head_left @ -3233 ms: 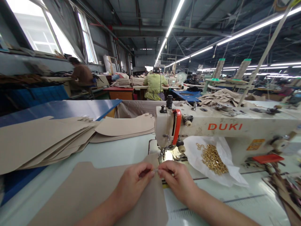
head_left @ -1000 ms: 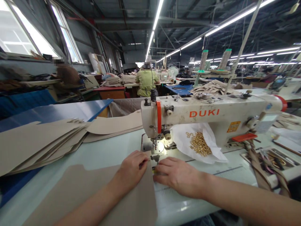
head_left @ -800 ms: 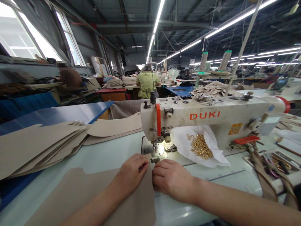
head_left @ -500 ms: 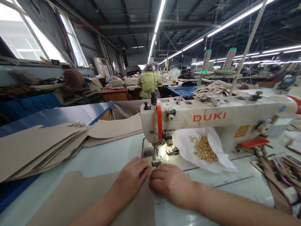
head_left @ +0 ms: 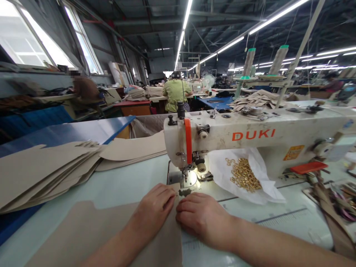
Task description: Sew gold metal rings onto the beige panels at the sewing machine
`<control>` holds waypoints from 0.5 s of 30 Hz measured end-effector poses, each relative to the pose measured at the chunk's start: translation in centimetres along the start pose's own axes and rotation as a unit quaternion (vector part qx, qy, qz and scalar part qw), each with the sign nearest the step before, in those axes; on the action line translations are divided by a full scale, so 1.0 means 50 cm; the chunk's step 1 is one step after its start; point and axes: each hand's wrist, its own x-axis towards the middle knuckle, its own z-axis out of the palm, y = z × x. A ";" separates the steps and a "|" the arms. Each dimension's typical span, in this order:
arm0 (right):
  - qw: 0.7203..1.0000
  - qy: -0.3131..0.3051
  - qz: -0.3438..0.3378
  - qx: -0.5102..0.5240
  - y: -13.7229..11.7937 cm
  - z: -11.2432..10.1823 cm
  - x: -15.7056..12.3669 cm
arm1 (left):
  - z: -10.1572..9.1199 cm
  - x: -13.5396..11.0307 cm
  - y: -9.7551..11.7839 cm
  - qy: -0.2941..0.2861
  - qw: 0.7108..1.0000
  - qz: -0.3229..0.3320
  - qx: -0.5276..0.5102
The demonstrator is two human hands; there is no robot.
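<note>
Left hand point(head_left: 156, 204): pinching panel point(head_left: 80, 230)
Right hand point(head_left: 200, 215): curled at panel's edge, cannot tell if gripping
Panel: before machine point(head_left: 219, 128), under left fingertips point(head_left: 171, 193)

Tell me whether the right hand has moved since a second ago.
Yes, slightly: the right hand has shifted left, judged against the round metal plate of the sewing machine.
</note>
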 end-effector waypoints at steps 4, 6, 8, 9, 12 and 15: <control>1.000 -0.002 0.000 0.007 0.000 -0.001 0.000 | -0.001 0.001 -0.001 -0.001 1.000 0.004 -0.002; 1.000 0.001 -0.001 0.008 -0.001 -0.002 0.001 | -0.002 0.003 0.001 0.005 1.000 0.006 -0.003; 1.000 0.004 -0.001 0.008 -0.001 -0.003 0.002 | -0.003 0.006 0.004 0.011 1.000 0.007 -0.006; 1.000 0.006 -0.001 0.008 -0.001 -0.003 0.003 | -0.003 0.007 0.006 0.013 1.000 0.007 -0.008; 1.000 0.006 0.000 0.006 -0.001 -0.005 0.003 | -0.003 0.008 0.009 0.006 1.000 0.004 -0.004; 1.000 -0.001 0.004 0.006 -0.002 -0.006 0.002 | -0.002 0.006 0.009 0.003 1.000 0.001 0.004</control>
